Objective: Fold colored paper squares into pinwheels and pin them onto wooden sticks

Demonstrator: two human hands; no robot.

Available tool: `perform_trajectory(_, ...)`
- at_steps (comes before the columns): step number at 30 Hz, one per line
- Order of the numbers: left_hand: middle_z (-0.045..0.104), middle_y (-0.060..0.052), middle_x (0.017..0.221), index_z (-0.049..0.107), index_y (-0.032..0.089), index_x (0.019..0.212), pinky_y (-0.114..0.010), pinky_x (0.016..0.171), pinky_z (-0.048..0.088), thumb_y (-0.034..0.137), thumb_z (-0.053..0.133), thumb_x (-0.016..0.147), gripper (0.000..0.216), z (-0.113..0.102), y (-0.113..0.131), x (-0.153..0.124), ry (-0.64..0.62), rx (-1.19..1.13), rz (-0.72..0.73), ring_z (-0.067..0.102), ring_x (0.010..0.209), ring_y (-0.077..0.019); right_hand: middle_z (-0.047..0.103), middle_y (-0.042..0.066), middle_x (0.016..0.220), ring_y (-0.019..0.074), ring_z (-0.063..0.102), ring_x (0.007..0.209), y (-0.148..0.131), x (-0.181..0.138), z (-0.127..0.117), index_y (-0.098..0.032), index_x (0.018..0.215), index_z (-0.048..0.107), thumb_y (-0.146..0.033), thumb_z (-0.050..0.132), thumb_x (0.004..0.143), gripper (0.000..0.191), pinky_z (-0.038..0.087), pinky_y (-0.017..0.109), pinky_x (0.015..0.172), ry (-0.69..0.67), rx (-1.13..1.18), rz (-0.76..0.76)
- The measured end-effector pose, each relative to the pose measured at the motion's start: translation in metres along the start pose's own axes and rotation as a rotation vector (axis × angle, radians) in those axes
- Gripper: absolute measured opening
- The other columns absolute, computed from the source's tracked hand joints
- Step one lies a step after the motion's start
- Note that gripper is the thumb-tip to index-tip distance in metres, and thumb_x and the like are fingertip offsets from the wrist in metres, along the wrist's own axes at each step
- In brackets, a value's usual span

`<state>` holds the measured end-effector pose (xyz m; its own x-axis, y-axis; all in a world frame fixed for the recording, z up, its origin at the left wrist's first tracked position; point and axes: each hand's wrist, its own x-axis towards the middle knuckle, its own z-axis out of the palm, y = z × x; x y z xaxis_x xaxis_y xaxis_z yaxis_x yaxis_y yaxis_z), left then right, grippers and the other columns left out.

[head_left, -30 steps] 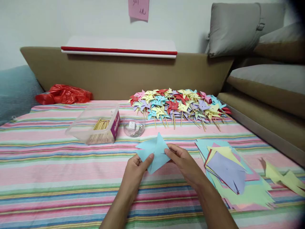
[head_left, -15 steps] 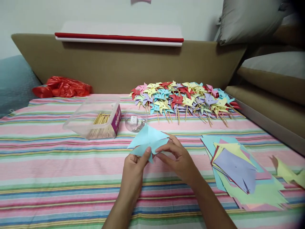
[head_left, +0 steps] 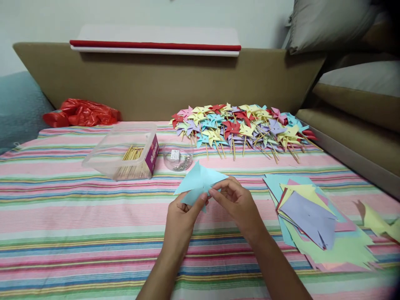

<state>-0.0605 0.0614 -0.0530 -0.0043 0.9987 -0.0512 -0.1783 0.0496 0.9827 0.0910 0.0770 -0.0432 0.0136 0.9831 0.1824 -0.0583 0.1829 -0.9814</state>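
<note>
Both hands hold a light blue cut paper square [head_left: 198,181] just above the striped cloth. My left hand [head_left: 181,218] pinches its lower edge with thumb and fingers closed. My right hand [head_left: 239,204] pinches a flap near the paper's middle. Beyond the paper stands a small clear cup of metal pins [head_left: 177,158]. A clear plastic box of wooden sticks [head_left: 125,156] lies to its left. A heap of finished paper pinwheels [head_left: 240,127] in several colours lies farther back.
A stack of cut coloured paper squares [head_left: 312,216] lies to the right of my hands, with yellow pieces [head_left: 378,223] beyond. A red plastic bag [head_left: 83,112] sits at the back left. A brown sofa [head_left: 350,133] and grey cushions border the striped surface.
The blue paper has been folded inward, from lying spread out to a bunched shape with a flap brought to the centre. My right hand moved left toward the middle. The view tilted down slightly.
</note>
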Motion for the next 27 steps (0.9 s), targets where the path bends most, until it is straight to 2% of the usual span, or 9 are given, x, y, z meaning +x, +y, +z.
perform_trajectory(10, 0.075, -0.005, 0.082, 0.077, 0.015, 0.083, -0.028, 0.078, 0.05, 0.042, 0.076, 0.082, 0.026, 0.0015, -0.0001, 0.0008, 0.035, -0.007, 0.007, 0.066, 0.081, -0.0188, 0.058, 0.0, 0.092, 0.0132, 0.066, 0.078, -0.0022, -0.0019, 0.0026, -0.022, 0.078, 0.071, -0.034, 0.078, 0.082, 0.014, 0.056, 0.028, 0.074, -0.028, 0.071, 0.033)
perform_trajectory(15, 0.076, -0.004, 0.082, 0.077, 0.016, 0.09, -0.03, 0.08, 0.053, 0.042, 0.077, 0.083, 0.027, 0.0032, 0.0001, 0.0008, 0.05, -0.085, -0.012, 0.069, 0.081, -0.0189, 0.06, 0.0, 0.09, 0.0155, 0.064, 0.078, -0.0018, -0.0038, 0.0006, -0.023, 0.083, 0.071, -0.04, 0.078, 0.081, 0.019, 0.053, 0.031, 0.075, -0.051, 0.097, 0.109)
perform_trajectory(21, 0.078, -0.005, 0.087, 0.078, 0.017, 0.094, -0.031, 0.084, 0.055, 0.04, 0.078, 0.082, 0.025, 0.0057, 0.0022, -0.0005, 0.032, -0.1, 0.0, 0.072, 0.089, -0.0211, 0.061, 0.001, 0.091, 0.0155, 0.06, 0.077, -0.0038, -0.0053, 0.0041, -0.022, 0.079, 0.072, -0.045, 0.078, 0.08, 0.023, 0.05, 0.029, 0.07, 0.016, 0.03, 0.133)
perform_trajectory(27, 0.077, -0.004, 0.082, 0.078, 0.017, 0.09, -0.03, 0.081, 0.055, 0.04, 0.079, 0.081, 0.025, 0.0061, 0.0033, -0.0026, 0.072, -0.061, 0.023, 0.072, 0.086, -0.0209, 0.057, 0.0, 0.077, 0.0145, 0.054, 0.067, -0.0048, -0.0054, 0.0092, -0.022, 0.075, 0.07, -0.047, 0.078, 0.078, 0.027, 0.045, 0.028, 0.061, 0.049, -0.003, 0.143)
